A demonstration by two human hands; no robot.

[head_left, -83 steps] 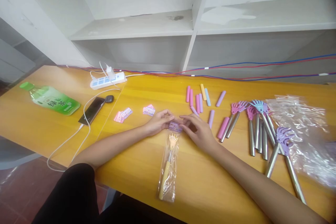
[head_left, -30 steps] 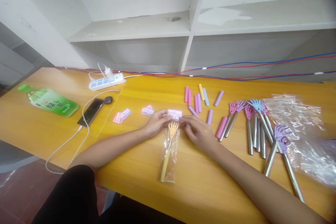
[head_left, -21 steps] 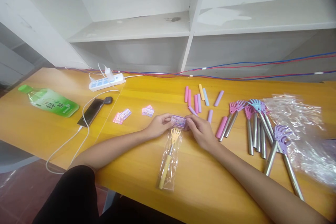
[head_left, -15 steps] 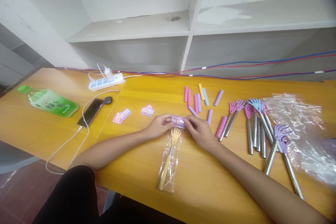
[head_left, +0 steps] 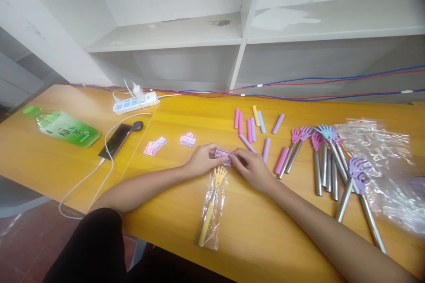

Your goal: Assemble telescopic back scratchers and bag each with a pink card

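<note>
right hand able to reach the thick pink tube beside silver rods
Probably yes, after releasing the purple printed card: bare wooden table separates the right hand from the thick pink tube.

The person's left grip [head_left: 201,159] and right grip [head_left: 253,167] pinch a purple label [head_left: 222,154] at the top of a clear bag [head_left: 215,226] holding a yellow scratcher [head_left: 207,219]. Coloured tubes [head_left: 249,131] lie on the bench [head_left: 166,212] beyond the right grip.
</note>
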